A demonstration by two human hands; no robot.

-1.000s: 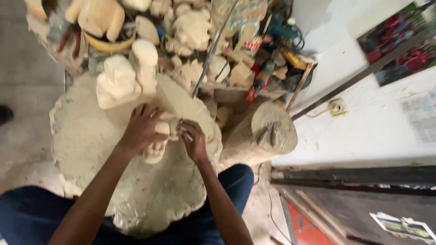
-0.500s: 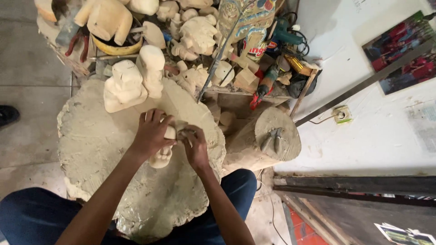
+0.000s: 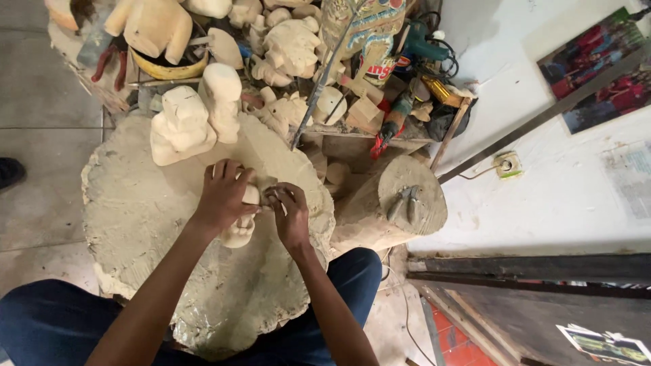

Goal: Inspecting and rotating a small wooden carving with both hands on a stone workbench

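Observation:
My left hand (image 3: 222, 195) clasps a small pale wooden carving (image 3: 241, 230) that rests on a big round wooden work block (image 3: 135, 224). Its fingers wrap over the carving's top, and the lower part sticks out below the palm. Right beside it, my right hand (image 3: 290, 213) has its fingers curled against the carving's upper right side. Whether that hand holds a small tool is hidden by the fingers.
Two taller unfinished carvings (image 3: 180, 125) stand at the block's far edge. Behind them lies a heap of pale carvings (image 3: 288, 41), power tools (image 3: 407, 68) and a painted figure (image 3: 366, 27). Pliers (image 3: 405, 202) lie on a log stump (image 3: 380, 210) at right. A white wall with a socket (image 3: 505, 164) is farther right.
The view has shifted, so everything sits lower in the frame. Both hands stay together on the small carving, with only slight finger movement.

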